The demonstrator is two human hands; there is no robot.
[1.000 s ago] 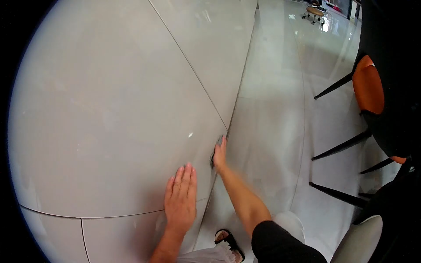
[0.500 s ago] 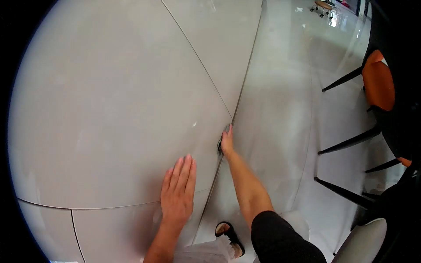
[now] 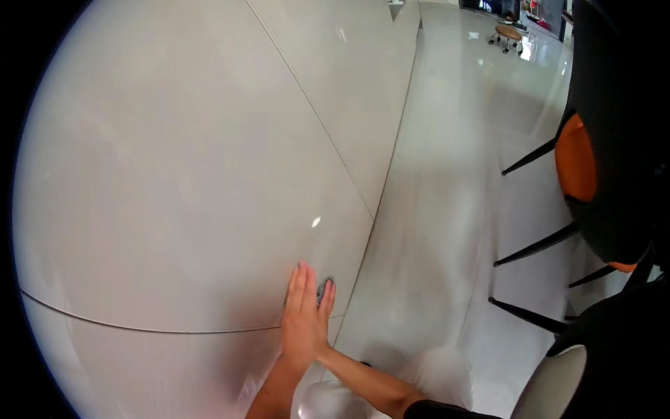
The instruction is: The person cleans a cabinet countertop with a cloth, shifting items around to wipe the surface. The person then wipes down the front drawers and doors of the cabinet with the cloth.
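Observation:
My left hand (image 3: pixel 300 314) lies flat on the glossy pale wall panel (image 3: pixel 174 174), its fingers stretched out and pointing up. Right beside it, partly covered by it, is my right hand (image 3: pixel 326 302). Under the right fingers shows a small dark grey cloth (image 3: pixel 322 288), pressed to the panel near its bottom edge; its exact kind is hard to make out. The two wrists nearly cross in this view. A thin diagonal seam (image 3: pixel 314 112) and a curved-looking lower seam (image 3: pixel 153 332) run across the panel.
Shiny pale floor tiles (image 3: pixel 433 209) meet the panel along a dark line. Chairs with thin black legs (image 3: pixel 537 248) and an orange seat (image 3: pixel 576 160) stand at right, near a light grey chair back (image 3: pixel 551 384). A wheeled stool (image 3: pixel 508 32) is far off.
My right hand has come down and left with the cloth, in beside my left hand. The left hand has shifted slightly right and down. The view has tilted up a little.

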